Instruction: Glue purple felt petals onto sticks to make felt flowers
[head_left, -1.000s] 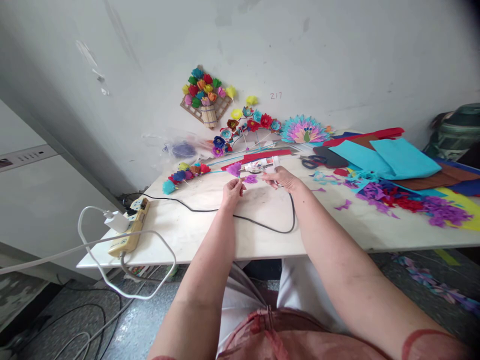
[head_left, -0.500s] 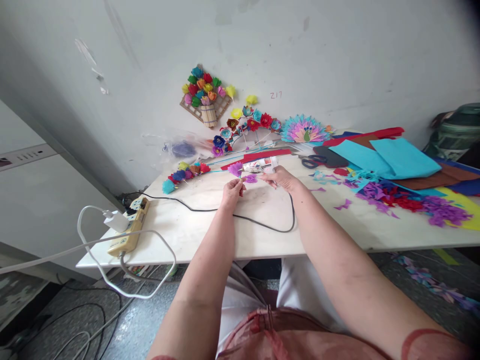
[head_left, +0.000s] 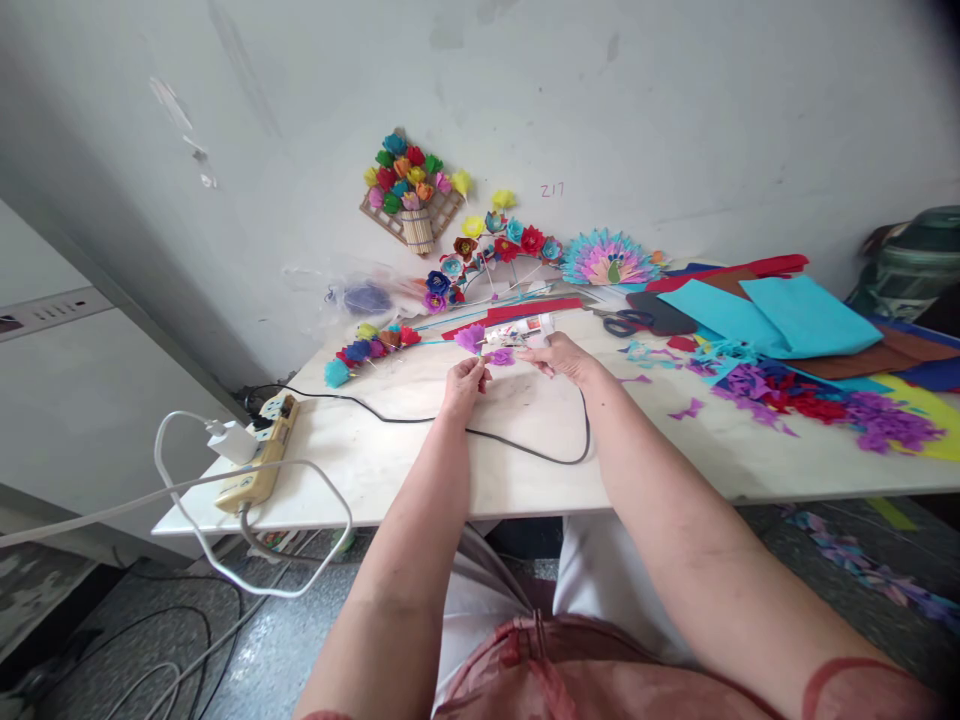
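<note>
Head view. The left hand [head_left: 465,385] is closed on the stem of a purple paper flower [head_left: 470,338], held just above the counter [head_left: 420,470]. The right hand [head_left: 564,357] is narrowed towards a small purple petal [head_left: 501,356] beside the flower; an actual grip cannot be told. Since one second earlier, both are barely displaced, suggesting fine fitting work.

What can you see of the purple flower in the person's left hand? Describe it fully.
The purple flower looks like crinkled paper, its ruffled petals fanned open. The left hand pinches it from below, holding it above the table. A smaller purple piece sits beside it, near the right hand.
</note>
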